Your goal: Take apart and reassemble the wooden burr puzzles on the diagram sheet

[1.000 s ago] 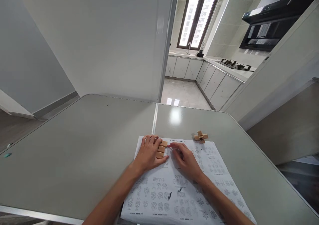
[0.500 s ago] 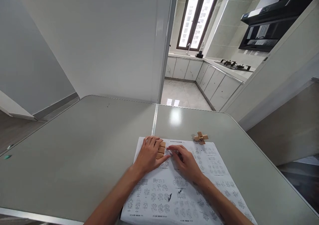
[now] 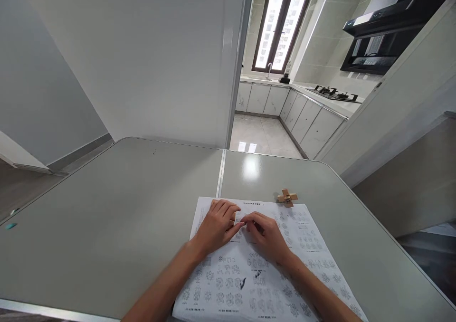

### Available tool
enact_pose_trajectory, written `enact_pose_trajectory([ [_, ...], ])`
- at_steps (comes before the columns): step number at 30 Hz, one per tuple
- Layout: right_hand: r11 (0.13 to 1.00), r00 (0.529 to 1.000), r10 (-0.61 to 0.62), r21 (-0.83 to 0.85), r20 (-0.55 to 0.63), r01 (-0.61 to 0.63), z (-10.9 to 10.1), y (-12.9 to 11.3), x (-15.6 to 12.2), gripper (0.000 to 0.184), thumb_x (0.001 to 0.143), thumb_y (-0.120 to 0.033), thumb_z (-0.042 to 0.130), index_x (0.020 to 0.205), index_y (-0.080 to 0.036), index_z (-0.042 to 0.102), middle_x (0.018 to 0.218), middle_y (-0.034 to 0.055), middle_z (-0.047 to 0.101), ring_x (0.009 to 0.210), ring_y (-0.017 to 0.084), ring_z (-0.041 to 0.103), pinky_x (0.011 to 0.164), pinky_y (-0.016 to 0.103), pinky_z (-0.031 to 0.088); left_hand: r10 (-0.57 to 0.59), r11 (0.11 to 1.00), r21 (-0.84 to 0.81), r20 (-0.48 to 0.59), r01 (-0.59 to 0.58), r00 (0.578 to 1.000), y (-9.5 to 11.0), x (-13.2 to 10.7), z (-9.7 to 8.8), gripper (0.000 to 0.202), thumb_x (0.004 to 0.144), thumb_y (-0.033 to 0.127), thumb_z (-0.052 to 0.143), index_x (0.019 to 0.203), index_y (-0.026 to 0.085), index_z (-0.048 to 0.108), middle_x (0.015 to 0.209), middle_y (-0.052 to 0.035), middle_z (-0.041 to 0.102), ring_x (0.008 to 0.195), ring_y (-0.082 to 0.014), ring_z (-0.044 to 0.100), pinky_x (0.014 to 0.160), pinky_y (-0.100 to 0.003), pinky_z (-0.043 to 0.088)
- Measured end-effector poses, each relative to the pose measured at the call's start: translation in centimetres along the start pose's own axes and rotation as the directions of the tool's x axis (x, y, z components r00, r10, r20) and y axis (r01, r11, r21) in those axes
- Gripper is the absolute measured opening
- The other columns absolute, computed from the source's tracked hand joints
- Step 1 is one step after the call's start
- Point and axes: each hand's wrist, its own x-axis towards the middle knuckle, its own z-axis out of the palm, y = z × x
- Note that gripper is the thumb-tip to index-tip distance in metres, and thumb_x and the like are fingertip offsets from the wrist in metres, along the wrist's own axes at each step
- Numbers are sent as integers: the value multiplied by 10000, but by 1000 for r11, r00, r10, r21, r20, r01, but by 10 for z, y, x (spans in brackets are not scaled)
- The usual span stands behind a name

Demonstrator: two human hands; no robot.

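Two hands meet over the wooden blocks at the top of a printed sheet

Take the gap between the hands as the middle of the dial, with 12 pointing away from the person. The left hand [image 3: 216, 224] lies just off at 9 o'clock, cupped with bent fingers over wooden blocks [image 3: 233, 216]; it covers nearly all of them, so whether it grips or only covers them I cannot tell. Small strips of pale wood show past its fingers. The right hand [image 3: 265, 234] comes in from 4 o'clock, fingers curled, tips close to the left thumb; whether they pinch anything is hidden.

Both hands and forearms stand in the way of the printed sheet [image 3: 228, 288], blocking parts of its line drawings. Dark marks [image 3: 242, 282] sit on it at 6 o'clock. At 2 o'clock, by the sheet's far edge and well apart from the fingers, lies a wooden cross-shaped piece [image 3: 287, 198].

The sheet rests on a grey-green table [image 3: 124, 217], whose pale seam [image 3: 221, 170] runs off toward 11. A small green object [image 3: 11, 225] is far out at 9. Beyond the table, a white wall [image 3: 160, 75] fills 11 o'clock, while at 1 o'clock a kitchen shows its cabinets [image 3: 313, 118], stove [image 3: 331, 92] and black range hood [image 3: 395, 15]
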Motion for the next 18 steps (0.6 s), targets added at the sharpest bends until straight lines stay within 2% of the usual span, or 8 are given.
enact_pose_trajectory([
  [18,999,1000,-11,34,17,10,0,0,0,282,1030,-197,469,995,-251,743,920,43,737,759,194,649,629,298,467,45,999,-6,-7,-45,999,3,1,0,125,1017,245,606,1140,230,619,1135,-65,714,1089,-244,654,945,-404,539],
])
